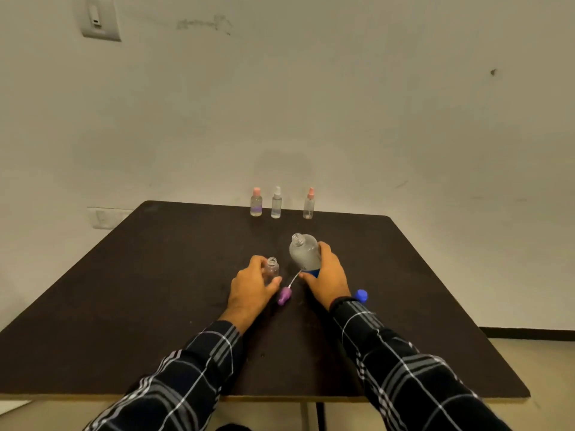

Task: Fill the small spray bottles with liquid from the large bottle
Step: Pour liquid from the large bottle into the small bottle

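Note:
My right hand (328,276) grips the large clear bottle (304,251), uncapped and tilted slightly left, with a blue label at its lower part. My left hand (250,286) holds a small open spray bottle (272,269) standing upright on the dark table (130,293). A purple spray cap with its white tube (285,294) lies on the table between my hands. The large bottle's blue cap (361,295) lies just right of my right wrist. Three small capped spray bottles stand at the table's far edge: pink-capped (256,203), white-capped (276,203) and pink-capped (308,204).
The table stands against a plain wall (311,104) with a switch plate (99,18) at upper left. The floor (544,368) shows past the table's right edge. My plaid sleeves (199,374) stretch across the near half of the table.

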